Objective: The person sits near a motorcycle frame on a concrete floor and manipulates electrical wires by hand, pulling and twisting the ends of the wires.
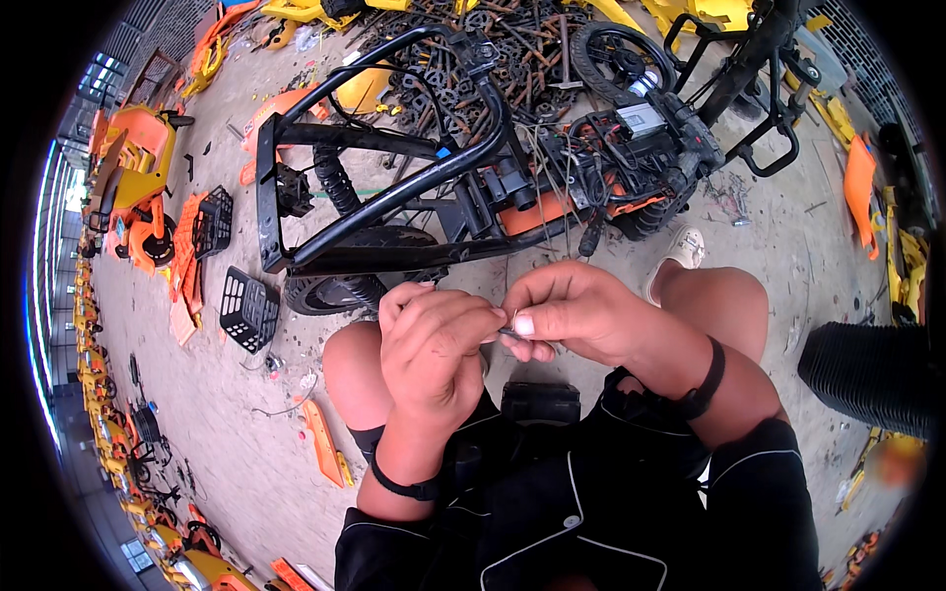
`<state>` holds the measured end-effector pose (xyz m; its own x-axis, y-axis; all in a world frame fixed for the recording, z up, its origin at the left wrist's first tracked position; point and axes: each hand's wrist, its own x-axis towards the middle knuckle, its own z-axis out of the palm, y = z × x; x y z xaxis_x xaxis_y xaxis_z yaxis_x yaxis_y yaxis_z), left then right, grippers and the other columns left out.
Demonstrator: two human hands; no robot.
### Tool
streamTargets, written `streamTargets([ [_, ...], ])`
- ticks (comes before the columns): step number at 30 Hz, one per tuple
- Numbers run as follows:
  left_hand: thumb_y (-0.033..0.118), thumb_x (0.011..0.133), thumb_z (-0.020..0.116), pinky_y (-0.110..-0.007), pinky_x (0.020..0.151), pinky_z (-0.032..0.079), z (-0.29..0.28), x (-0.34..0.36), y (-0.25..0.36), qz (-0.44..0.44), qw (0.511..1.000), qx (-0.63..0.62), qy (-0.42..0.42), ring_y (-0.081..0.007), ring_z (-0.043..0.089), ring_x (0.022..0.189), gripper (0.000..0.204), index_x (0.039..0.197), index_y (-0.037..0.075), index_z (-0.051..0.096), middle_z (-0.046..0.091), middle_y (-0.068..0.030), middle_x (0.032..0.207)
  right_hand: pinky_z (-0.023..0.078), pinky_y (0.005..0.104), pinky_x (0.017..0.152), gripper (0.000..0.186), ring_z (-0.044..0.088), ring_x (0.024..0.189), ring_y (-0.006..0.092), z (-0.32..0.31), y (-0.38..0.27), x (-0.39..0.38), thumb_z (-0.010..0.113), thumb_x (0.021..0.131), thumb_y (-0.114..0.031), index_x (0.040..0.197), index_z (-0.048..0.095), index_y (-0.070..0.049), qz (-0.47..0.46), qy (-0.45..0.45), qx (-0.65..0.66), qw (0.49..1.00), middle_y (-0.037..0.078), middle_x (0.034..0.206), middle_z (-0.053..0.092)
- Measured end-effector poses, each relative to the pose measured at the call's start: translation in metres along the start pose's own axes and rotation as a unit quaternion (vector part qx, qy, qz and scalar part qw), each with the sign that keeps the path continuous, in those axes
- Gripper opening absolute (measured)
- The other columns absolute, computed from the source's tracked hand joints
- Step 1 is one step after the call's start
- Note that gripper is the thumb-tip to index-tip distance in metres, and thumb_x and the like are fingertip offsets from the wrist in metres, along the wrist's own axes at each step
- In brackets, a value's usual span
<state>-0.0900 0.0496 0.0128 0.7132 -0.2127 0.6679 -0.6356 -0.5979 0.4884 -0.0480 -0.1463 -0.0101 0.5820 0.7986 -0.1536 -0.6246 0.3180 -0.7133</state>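
Note:
My left hand point(429, 340) and my right hand point(576, 313) meet in front of my knees, both closed. Between the fingertips is a small, thin, wire-like piece point(508, 332), dark with a fine strand near it; most of it is hidden. My right thumb and forefinger pinch it, and the left fingers press against it from the other side. Just beyond the hands lies a stripped black electric scooter frame point(389, 212), with tangled cables point(581, 167) and a battery-like silver box point(642, 120) exposed.
A heap of rusty metal parts point(483, 69) with a hammer point(565, 59) lies behind the frame. Black baskets point(248, 309) and orange panels point(323, 443) lie on the left. A stack of black ribbed parts point(867, 379) stands at right. Yellow scooters point(138, 163) line the far left.

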Motion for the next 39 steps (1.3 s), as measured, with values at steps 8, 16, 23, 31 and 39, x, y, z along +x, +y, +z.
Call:
streamTargets([
  [8, -0.008, 0.069, 0.069, -0.04, 0.089, 0.045, -0.001, -0.001, -0.003, 0.004, 1.0, 0.02, 0.012, -0.0209, 0.067, 0.083, 0.031, 0.094, 0.01, 0.068, 0.07, -0.0024, 0.088, 0.047, 0.0238, 0.065, 0.019, 0.061, 0.075, 0.0112, 0.007, -0.011, -0.001, 0.066, 0.096, -0.016, 0.1, 0.068, 0.002, -0.023, 0.028, -0.069, 0.997, 0.007, 0.088, 0.069],
  [16, -0.008, 0.069, 0.069, -0.039, 0.085, 0.046, 0.0, -0.001, -0.004, 0.005, 0.999, 0.035, -0.005, -0.022, 0.065, 0.085, 0.03, 0.094, 0.008, 0.068, 0.069, -0.0038, 0.09, 0.051, 0.0272, 0.075, 0.012, 0.064, 0.082, 0.0121, 0.002, -0.02, -0.003, 0.067, 0.095, -0.009, 0.102, 0.07, 0.0, -0.142, 0.025, -0.292, 0.945, 0.005, 0.09, 0.071],
  [23, 0.002, 0.08, 0.072, -0.039, 0.085, 0.046, -0.001, 0.001, -0.003, -0.038, 0.997, 0.025, -0.064, -0.0246, 0.064, 0.087, 0.018, 0.097, 0.008, 0.069, 0.069, -0.005, 0.09, 0.051, 0.0286, 0.071, 0.005, 0.064, 0.08, 0.0126, 0.003, -0.025, -0.003, 0.07, 0.089, -0.004, 0.094, 0.069, -0.002, -0.143, 0.048, -0.379, 0.913, 0.004, 0.088, 0.069],
  [31, 0.008, 0.085, 0.071, -0.04, 0.082, 0.045, -0.008, -0.002, -0.008, -0.173, 0.967, -0.054, -0.178, -0.0294, 0.059, 0.084, 0.008, 0.092, 0.005, 0.069, 0.066, -0.0083, 0.086, 0.05, 0.037, 0.062, 0.011, 0.062, 0.074, 0.0254, 0.003, -0.011, 0.003, 0.073, 0.076, -0.01, 0.08, 0.063, -0.007, -0.347, 0.101, -0.673, 0.645, 0.004, 0.076, 0.06],
  [39, 0.007, 0.082, 0.074, -0.038, 0.082, 0.043, -0.006, 0.002, -0.001, -0.132, 0.982, -0.014, -0.135, -0.0274, 0.058, 0.085, 0.009, 0.088, 0.006, 0.068, 0.064, -0.0058, 0.084, 0.05, 0.0361, 0.062, 0.01, 0.062, 0.07, 0.0261, 0.009, -0.016, -0.002, 0.072, 0.081, -0.012, 0.082, 0.065, -0.005, -0.252, 0.127, -0.598, 0.75, 0.006, 0.075, 0.062],
])
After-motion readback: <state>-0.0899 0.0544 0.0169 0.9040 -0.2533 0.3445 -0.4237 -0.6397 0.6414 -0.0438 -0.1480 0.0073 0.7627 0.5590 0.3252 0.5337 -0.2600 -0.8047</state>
